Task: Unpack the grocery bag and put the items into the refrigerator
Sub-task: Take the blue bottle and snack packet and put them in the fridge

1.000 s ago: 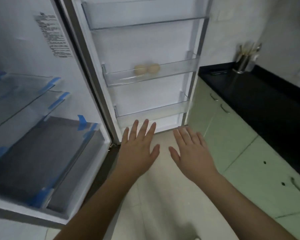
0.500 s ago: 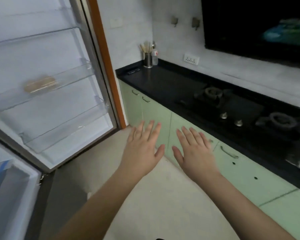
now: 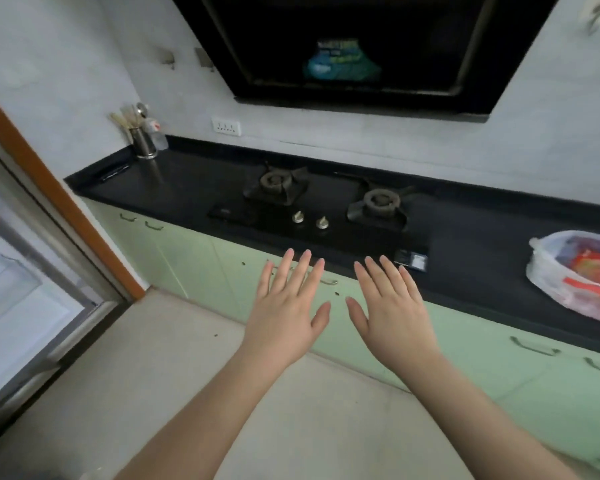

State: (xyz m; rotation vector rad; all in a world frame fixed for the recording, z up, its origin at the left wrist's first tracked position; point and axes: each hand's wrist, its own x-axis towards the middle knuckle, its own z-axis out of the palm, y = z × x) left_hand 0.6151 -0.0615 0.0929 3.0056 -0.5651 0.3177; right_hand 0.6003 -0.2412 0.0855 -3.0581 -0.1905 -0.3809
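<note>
Grocery bag [image 3: 575, 277]: a thin white plastic sack, sitting on the black counter [image 3: 482, 271] near its front edge at the far right end, mouth slack, with red and orange packets showing through and above the film. Its right side runs out of frame, so how full it is and what else it holds cannot be told; the print on the packets is too blurred to read.

Both hands hang in the air in front of the counter's front edge, below the gas hob [image 3: 323, 206], palms down, well apart from the bag. Left hand [image 3: 286, 306] is released, fingers straight and lightly spread, holding nothing. Right hand [image 3: 392, 308] is the same, empty and flat. Neither touches the counter or the green cabinet doors [image 3: 194, 258] beneath it.

Refrigerator [image 3: 25, 289] stands open at the far left, only a slice of its pale inside and a clear door bin visible, smeared by blur; the shelves are out of view.

The step in hand looks like going to the bag for an item. Done well, that probably means steadying the limp mouth with one hand while the other lifts out a single packet from the top, since thin film may drag along with its contents toward the edge.
</note>
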